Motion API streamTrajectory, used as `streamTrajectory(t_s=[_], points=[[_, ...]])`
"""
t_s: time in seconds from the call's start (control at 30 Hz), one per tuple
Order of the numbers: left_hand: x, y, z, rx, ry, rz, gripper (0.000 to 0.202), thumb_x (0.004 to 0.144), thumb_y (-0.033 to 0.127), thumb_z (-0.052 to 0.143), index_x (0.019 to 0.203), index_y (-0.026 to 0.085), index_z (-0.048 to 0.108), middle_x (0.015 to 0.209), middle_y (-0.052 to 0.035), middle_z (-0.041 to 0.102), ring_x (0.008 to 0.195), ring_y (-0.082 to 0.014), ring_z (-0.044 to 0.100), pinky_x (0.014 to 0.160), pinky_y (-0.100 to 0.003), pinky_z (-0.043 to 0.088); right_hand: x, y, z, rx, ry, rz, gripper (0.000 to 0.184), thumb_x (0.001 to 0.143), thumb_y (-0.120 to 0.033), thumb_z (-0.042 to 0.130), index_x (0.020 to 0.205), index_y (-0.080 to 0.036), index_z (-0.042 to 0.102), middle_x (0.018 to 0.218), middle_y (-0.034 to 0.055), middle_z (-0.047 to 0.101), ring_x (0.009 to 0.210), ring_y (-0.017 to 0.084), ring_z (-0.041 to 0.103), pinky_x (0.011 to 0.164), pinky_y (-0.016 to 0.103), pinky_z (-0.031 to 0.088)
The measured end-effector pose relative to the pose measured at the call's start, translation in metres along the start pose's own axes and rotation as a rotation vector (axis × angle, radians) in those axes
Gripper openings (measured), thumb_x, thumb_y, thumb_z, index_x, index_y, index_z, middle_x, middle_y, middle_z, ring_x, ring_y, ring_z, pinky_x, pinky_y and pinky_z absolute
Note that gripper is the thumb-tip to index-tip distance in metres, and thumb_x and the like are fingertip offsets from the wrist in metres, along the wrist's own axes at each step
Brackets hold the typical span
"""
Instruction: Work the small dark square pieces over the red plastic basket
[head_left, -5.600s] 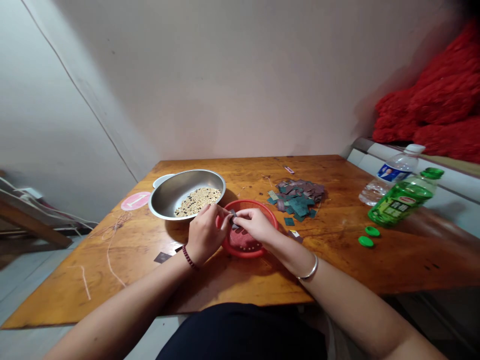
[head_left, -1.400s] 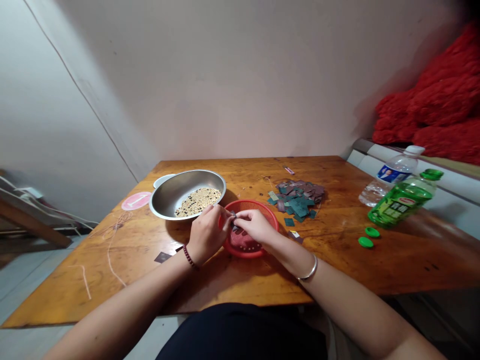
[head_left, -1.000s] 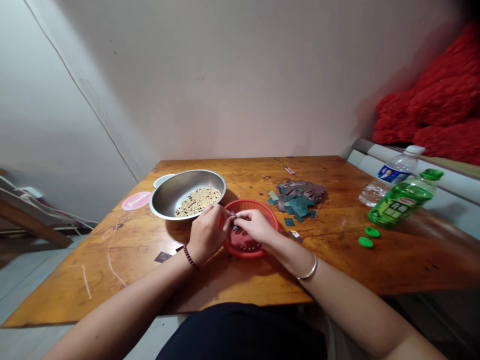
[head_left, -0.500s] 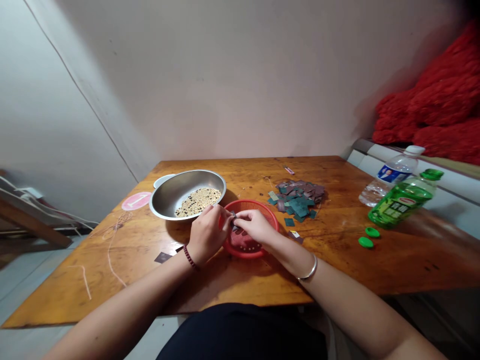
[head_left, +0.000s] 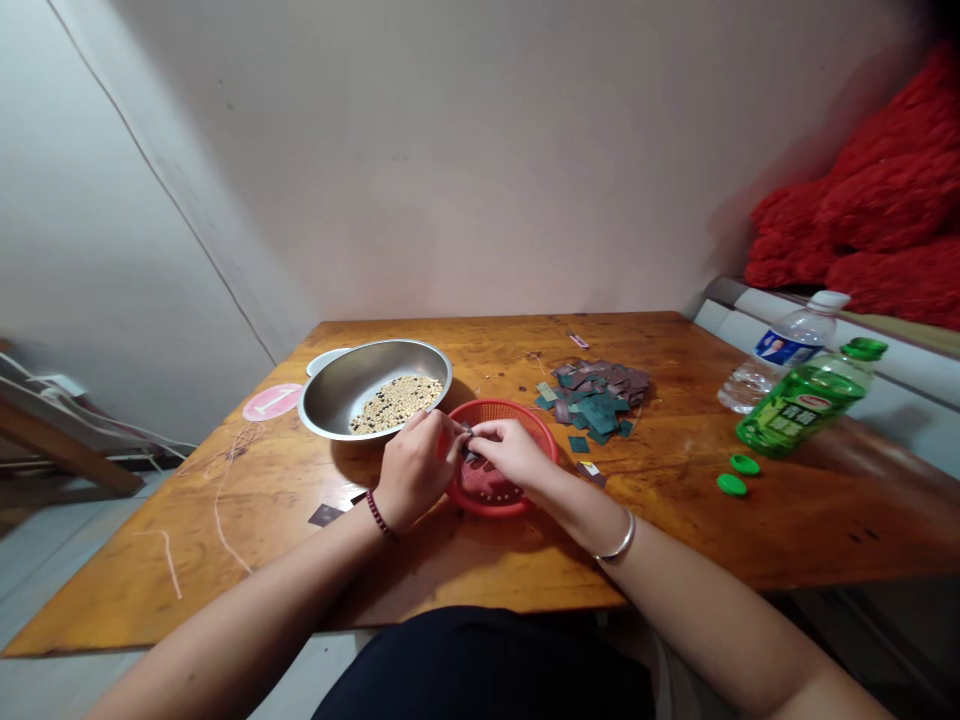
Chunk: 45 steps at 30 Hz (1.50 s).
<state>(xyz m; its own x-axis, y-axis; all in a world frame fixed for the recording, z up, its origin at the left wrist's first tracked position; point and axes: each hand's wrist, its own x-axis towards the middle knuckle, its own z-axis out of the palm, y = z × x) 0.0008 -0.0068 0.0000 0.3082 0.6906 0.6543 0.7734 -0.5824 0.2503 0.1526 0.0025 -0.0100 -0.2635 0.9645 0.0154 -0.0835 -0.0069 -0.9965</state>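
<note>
Over a red plastic strainer basket (head_left: 501,508) my two hands meet. My left hand (head_left: 421,458), with a dark bead bracelet at the wrist, is closed on a small dark piece of sandpaper-like sheet (head_left: 470,453). From the other side the fingertips of my right hand (head_left: 510,448) pinch the same piece; a silver bangle is on that wrist. Any bead between the fingers is too small to make out. Several pale beads (head_left: 499,497) lie in the basket. Left of it a tilted steel bowl (head_left: 330,405) holds many cream and some black beads (head_left: 397,400).
Beyond the basket lies a pile of dark brown and green squares (head_left: 600,395), with a small cutter (head_left: 578,341) behind. At right stand a water bottle (head_left: 787,345) and a green drink bottle (head_left: 802,410), near two green caps (head_left: 732,485). Thread (head_left: 219,500) and a pink disc (head_left: 271,403) lie at left.
Almost nothing differs. Both hands stay over the basket with the small dark piece between them; only the fingers have shifted very slightly.
</note>
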Motion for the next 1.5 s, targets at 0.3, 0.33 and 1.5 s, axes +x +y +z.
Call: streamTrajectory(t_s=[0.3,0.33,1.5], points=[[0.0003,0.0001,0.0003,0.000,0.001,0.001,0.009,0.082,0.026,0.057,0.078,0.020,0.050,0.078,-0.0012,0.062,0.075,-0.0151,0.056,0.064,-0.026,0.044,0.0007,0.0018,-0.0007,-0.004,-0.003,-0.012,0.013,0.065,-0.024,0.059,0.067,-0.013,0.065,0.062,0.0013,0.063,0.059,0.010,0.056,0.061,0.024,0.044],[0.0001,-0.0002,0.0005,0.001,0.001,0.003,0.009,0.082,0.026,0.056,0.078,0.020,0.050,0.077,-0.0011,0.062,0.075,-0.0150,0.056,0.064,-0.026,0.044,0.0010,0.0026,-0.0007,-0.003,-0.004,-0.017,0.014,0.065,-0.025,0.059,0.067,-0.013,0.064,0.063,0.0013,0.063,0.059,0.010,0.056,0.061,0.024,0.044],[-0.0016,-0.0024,0.0026,0.014,-0.008,0.003,0.011,0.083,0.027,0.056,0.078,0.020,0.050,0.076,-0.0009,0.060,0.075,-0.0148,0.055,0.065,-0.026,0.044,0.0030,0.0074,-0.0006,-0.049,0.006,-0.015,0.013,0.069,-0.024,0.057,0.069,-0.013,0.065,0.065,0.0019,0.064,0.060,0.011,0.057,0.061,0.023,0.043]])
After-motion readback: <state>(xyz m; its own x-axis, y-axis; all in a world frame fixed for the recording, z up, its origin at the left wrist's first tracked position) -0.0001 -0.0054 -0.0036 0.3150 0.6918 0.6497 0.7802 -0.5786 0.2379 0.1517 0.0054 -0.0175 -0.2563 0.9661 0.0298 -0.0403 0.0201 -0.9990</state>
